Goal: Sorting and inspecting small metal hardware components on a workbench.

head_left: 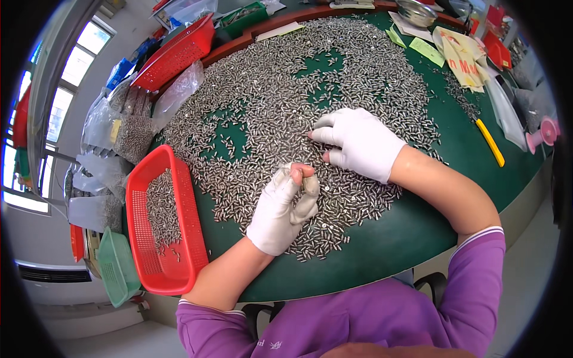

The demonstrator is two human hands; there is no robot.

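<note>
A wide spread of small silvery metal pins, short and rounded, covers much of the green tabletop. At the near side of the pile, my left hand is raised in a white glove with bare fingertips. Its thumb and fingers are curled together; anything between them is too small to make out. My right hand, gloved the same way, lies over the middle of the pins. Its fingers reach left, thumb apart, with the tips touching the pins. Left of my left forearm stands a red perforated basket partly filled with similar pins.
A green basket sits beyond the red one. Filled plastic bags and another red basket line the left. To the right lie a yellow-handled tool, a printed bag and a pink spool. A metal bowl stands at the back.
</note>
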